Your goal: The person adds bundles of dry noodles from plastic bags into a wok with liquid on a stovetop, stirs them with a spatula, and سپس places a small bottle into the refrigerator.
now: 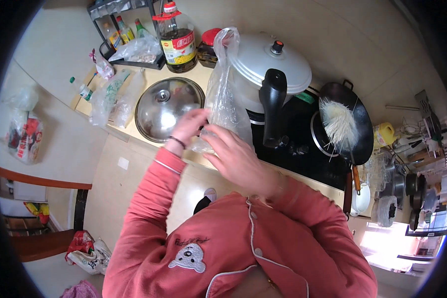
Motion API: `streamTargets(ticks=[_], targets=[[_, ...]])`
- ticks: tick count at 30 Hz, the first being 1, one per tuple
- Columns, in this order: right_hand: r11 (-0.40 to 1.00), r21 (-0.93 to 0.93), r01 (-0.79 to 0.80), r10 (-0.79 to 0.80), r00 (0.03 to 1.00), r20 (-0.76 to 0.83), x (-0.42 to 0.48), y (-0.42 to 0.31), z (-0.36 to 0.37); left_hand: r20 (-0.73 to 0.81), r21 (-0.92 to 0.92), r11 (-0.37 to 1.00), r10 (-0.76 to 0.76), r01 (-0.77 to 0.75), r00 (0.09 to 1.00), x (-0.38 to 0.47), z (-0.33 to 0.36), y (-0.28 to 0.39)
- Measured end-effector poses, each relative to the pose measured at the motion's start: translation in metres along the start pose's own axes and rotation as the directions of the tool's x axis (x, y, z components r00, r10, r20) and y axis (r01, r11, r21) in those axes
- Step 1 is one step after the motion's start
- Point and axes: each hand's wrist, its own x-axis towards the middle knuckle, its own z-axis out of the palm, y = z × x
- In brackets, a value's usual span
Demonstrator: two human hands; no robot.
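A long clear plastic bag [225, 93] stretches up in front of the pressure cooker, its lower end bunched between my hands. My left hand [189, 128] grips the bag's left edge, close to a domed metal lid [164, 119] on the counter. From the other side, my right hand [242, 162] pinches the lower part of the bag; its fingertips are partly hidden by the folds. On the right of the hob, a black wok [363, 123] holds a heap of thin dry white noodles [339, 121]. Some strands stick out over the wok's rim.
The pressure cooker [242, 80] stands on the black glass hob [298, 164], its black handle [273, 108] pointing towards me. Behind the lid are a large sauce bottle [178, 48] and a bottle rack [130, 64]. Plastic bags [110, 95] lie on the counter's left end.
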Motion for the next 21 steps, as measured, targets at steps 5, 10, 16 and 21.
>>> streamTargets(ticks=[5,10,16,21], targets=[[0.919,-0.185,-0.347,0.378,0.911,0.167,-0.001,0.019,0.016,-0.03,0.049,0.985,0.168,-0.167,0.985,-0.014,0.044,-0.001],[0.739,-0.48,-0.473,0.625,0.746,0.228,-0.061,0.048,-0.012,-0.233,-0.144,0.962,0.196,-0.233,0.952,-0.063,0.028,-0.024],[0.937,-0.235,-0.258,0.257,0.966,-0.035,-0.053,0.053,0.016,-0.12,-0.081,0.988,0.119,-0.129,0.986,-0.102,0.028,-0.036],[0.796,-0.244,-0.554,0.602,0.766,0.224,-0.015,0.125,0.093,-0.088,-0.081,0.97,0.223,-0.23,0.971,-0.113,0.057,-0.019]])
